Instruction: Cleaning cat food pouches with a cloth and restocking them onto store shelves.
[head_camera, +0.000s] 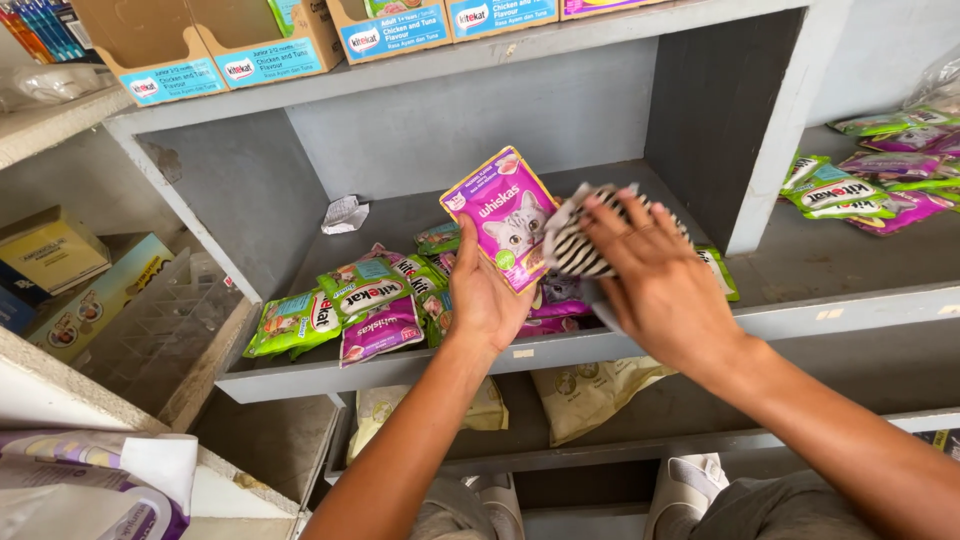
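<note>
**A:** Item one. What does your left hand hold?

**B:** My left hand grips a purple pouch from below, fingers closed on its lower edge. The pouch stands upright, tilted a little, with a cat picture facing me. It sits above the shelf, clear of the pile.

**A:** Item two, the right hand?

**B:** My right hand lies flat on a striped cloth, fingers spread and open over it. The cloth is black and white and touches the pouch's right edge. Whether my thumb pinches the cloth, I cannot tell.

**A:** Item three. What lies under the hands?

**B:** Loose pouches, green and magenta, heaped on the shelf, just left of my left wrist and partly behind it. One more green pouch peeks out to the right of my right hand.

**A:** Further left?

**B:** A crumpled paper scrap, well apart from my left hand, toward the back of the compartment.

**A:** Above?

**B:** Cardboard boxes in a row on the upper shelf, above both hands.

**A:** Far right?

**B:** Another pile of green and purple pouches in the next compartment, beyond the divider, well apart from my right hand.

**A:** Below?

**B:** Beige bags on the lower shelf, under my forearms.
</note>
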